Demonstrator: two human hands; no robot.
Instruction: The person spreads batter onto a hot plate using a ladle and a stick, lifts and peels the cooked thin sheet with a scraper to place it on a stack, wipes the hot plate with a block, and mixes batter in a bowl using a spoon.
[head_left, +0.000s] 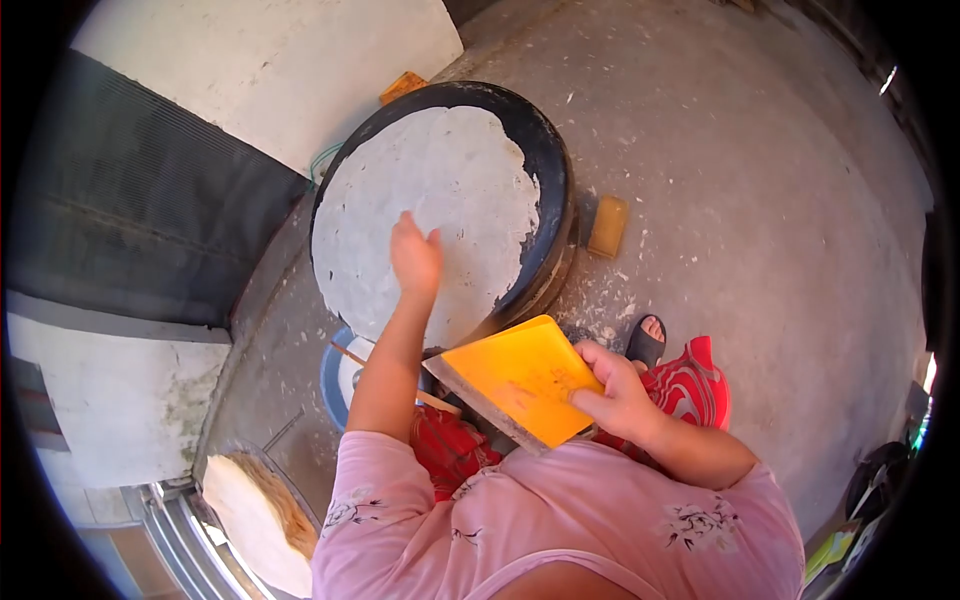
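Observation:
A large thin sheet of pancake [440, 160] lies across a round black griddle [545, 150], ragged along its right edge. My left hand [415, 258] is over the middle of this pancake, thumb apart from the fingers, with nothing visible in it. Whether its fingertips touch the surface I cannot tell. Gripped in my right hand [620, 392] is a yellow scraper [525, 375] with a greyish, coated lower edge. It is held tilted in front of my body, near the griddle's front rim.
Partly behind my left arm stands a blue bucket [333, 385] with a wooden stick in it. A pile of thin pancakes [255, 520] is at the lower left. One yellow block [608, 227] lies on the flake-strewn floor, and an orange block [402, 87] sits behind the griddle.

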